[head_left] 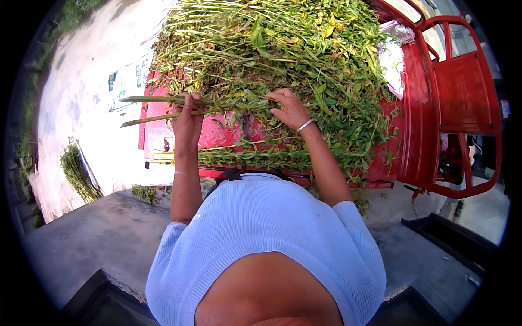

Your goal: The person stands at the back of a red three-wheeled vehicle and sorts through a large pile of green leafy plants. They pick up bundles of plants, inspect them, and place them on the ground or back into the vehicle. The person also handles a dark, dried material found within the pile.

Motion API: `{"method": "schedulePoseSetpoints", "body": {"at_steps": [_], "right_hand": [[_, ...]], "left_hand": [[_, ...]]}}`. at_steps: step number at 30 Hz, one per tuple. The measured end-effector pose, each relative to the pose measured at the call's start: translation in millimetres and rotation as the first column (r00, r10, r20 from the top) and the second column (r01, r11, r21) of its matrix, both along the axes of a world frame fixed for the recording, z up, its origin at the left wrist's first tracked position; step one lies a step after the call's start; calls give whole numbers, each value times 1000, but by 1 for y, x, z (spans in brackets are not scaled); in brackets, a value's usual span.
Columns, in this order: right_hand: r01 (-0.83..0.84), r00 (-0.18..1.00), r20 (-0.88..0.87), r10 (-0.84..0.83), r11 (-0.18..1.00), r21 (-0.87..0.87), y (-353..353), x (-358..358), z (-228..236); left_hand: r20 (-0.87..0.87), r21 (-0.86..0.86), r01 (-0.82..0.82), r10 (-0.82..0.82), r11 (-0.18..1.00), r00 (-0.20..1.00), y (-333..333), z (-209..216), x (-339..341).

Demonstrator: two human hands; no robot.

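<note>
My left hand [187,117] is closed around a few cut green plant stalks [149,99], whose bare ends stick out to the left. One lower stalk [144,119] slants apart from the others. Their leafy part [242,103] stretches right, toward my right hand [291,113]. That hand wears a silver bracelet [305,125], and its thumb and forefinger are apart beside the leaves. Beyond both hands, a thick heap of leafy stalks [261,49], green with yellow and brown leaves, covers the red cargo bed [215,130]. More stalks [244,157] lie along the bed's near edge.
At right rises the red metal frame [462,92] of the vehicle, with a white sack [390,65] against it. A plant bundle [79,171] lies on the pale ground at left, and a printed sack [128,81] lies near the bed. Dark trays [446,239] edge the floor.
</note>
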State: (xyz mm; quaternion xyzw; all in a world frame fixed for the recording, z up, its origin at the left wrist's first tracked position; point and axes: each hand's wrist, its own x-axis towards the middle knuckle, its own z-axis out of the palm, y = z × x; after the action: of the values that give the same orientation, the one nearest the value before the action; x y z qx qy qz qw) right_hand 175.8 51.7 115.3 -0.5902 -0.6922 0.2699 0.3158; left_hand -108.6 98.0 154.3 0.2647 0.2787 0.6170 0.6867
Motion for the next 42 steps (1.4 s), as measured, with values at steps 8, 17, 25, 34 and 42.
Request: {"method": "schedulePoseSetpoints", "body": {"at_steps": [8,17,25,34,42], "right_hand": [[60,892,-434,-125,985,-161,15,5,11],[608,634,766,-110,682,-406,-169,159,31],[47,407,-621,-670,695,-718,-192,90,-72],[103,-561,-827,34,994,-29,-3,57,-30],[131,-295,-949,115,988,79,-39,85,25]], "left_hand": [[-33,-35,-20,18,999,999,7,-24,-16],[119,-247,-56,88,967,989,8,-17,-14],[150,153,176,-199,972,968,-11,102,24],[288,611,111,-351,784,891,-36,236,-61],[458,42,-137,103,990,883,-29,89,-171]]}}
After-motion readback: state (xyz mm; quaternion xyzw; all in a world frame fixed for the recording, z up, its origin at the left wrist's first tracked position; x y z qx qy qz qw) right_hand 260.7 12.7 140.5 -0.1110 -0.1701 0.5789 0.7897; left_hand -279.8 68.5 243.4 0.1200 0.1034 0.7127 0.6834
